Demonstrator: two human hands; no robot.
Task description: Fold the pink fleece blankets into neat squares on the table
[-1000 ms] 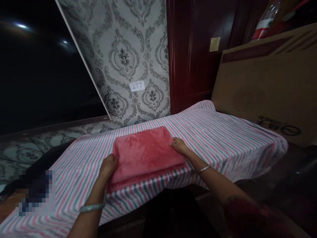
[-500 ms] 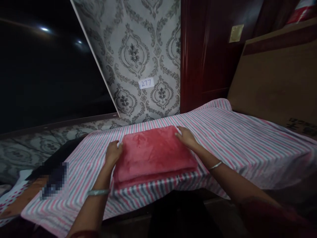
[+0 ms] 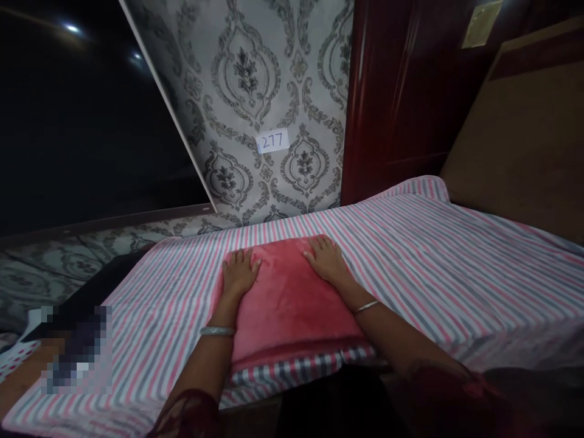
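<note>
A folded pink fleece cloth (image 3: 285, 304) lies near the front edge of a table covered with a pink, grey and white striped cloth (image 3: 410, 255). My left hand (image 3: 239, 274) lies flat on the cloth's far left corner, fingers spread. My right hand (image 3: 326, 260) rests palm down on its far right corner, fingers stretched out. Both wrists wear a bangle. Neither hand holds anything.
Patterned grey wallpaper with a small "277" label (image 3: 272, 141) stands behind the table. A dark red wooden panel (image 3: 392, 103) rises at the right, with a brown cardboard sheet (image 3: 524, 146) leaning beside it. A dark glossy surface (image 3: 82, 121) fills the left.
Both hands have moved from the sides of the folded pink cloth up onto its top, and they now lie flat there. The view has shifted closer and to the left.
</note>
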